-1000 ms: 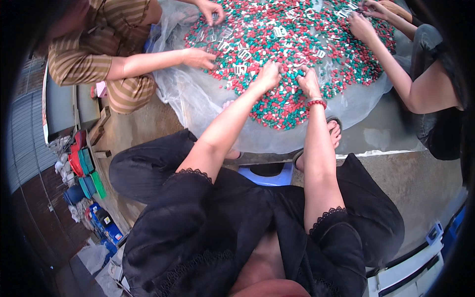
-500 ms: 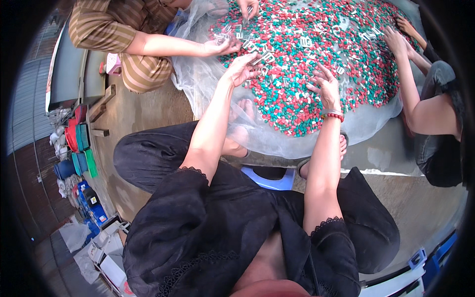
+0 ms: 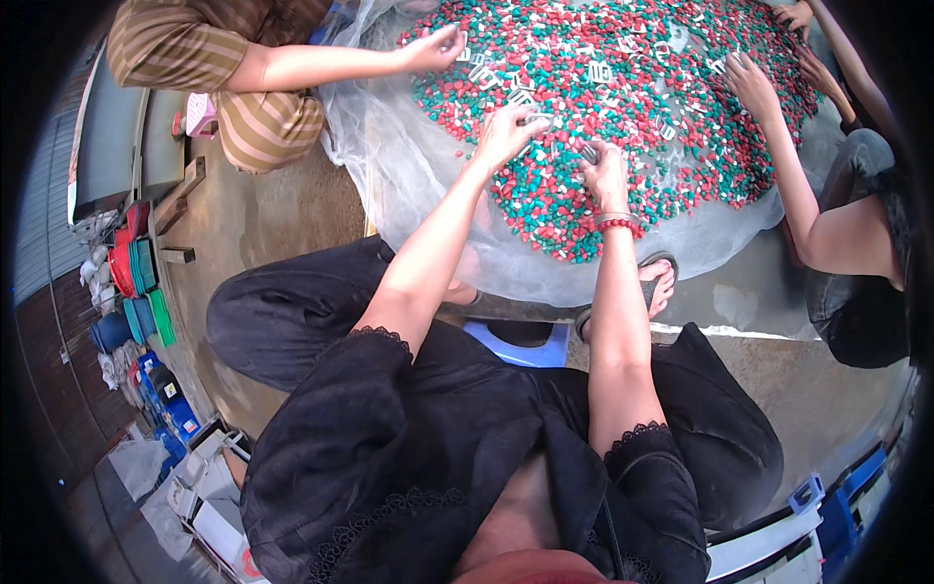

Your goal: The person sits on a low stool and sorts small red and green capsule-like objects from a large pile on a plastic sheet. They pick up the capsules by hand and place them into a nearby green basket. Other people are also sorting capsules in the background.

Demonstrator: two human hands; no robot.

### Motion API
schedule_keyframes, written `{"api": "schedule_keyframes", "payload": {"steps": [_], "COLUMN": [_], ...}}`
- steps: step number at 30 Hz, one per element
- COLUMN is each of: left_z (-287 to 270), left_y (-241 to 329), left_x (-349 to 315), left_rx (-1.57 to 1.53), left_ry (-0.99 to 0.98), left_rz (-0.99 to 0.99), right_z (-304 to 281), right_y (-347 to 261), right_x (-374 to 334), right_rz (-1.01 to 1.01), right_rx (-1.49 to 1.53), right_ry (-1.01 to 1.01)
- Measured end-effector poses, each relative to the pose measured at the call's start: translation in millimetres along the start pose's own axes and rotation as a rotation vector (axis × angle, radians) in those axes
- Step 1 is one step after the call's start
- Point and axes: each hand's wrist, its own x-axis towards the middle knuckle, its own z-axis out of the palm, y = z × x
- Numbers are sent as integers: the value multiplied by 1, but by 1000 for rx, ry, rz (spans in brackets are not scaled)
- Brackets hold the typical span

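A heap of small red, green and white pieces (image 3: 551,209) covers a translucent sheet (image 3: 409,209), with white plastic buckles (image 3: 599,72) scattered over it. My left hand (image 3: 504,134) is over the near left part of the heap, fingers curled about a pale plastic buckle (image 3: 538,120) that is partly hidden. To its right, my right hand (image 3: 608,177), with a red bead bracelet at the wrist, pinches a small pale buckle (image 3: 589,153) between thumb and fingers. More buckles (image 3: 520,97) lie just beyond my left hand.
A co-worker's hand (image 3: 436,49) reaches over the heap from the left, past a brown striped sleeve (image 3: 180,58). Other people's hands (image 3: 751,88) work at the right. Below me is a blue stool (image 3: 530,352); coloured containers (image 3: 136,273) stand along the left side.
My right hand has moved left and its spread fingers have closed on a buckle. My left hand has shifted slightly right. The left co-worker's near hand has risen away from the buckles.
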Motion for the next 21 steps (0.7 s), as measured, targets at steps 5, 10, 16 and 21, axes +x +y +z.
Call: {"api": "schedule_keyframes", "payload": {"steps": [5, 10, 16, 21], "left_z": [-32, -56, -36, 5], "left_y": [31, 30, -9, -39], "left_x": [8, -1, -7, -29], "left_rx": [-972, -1441, -758, 336], "left_ry": [-175, -379, -367, -31], "left_rz": [-92, -122, -431, -150], "right_z": [3, -3, -26, -28], "right_y": [-31, 10, 40, 31], "right_x": [-10, 5, -1, -6], "right_rz": [95, 118, 195, 276], "right_rx": [292, 453, 677, 1131], "right_ry": [114, 133, 330, 231]}}
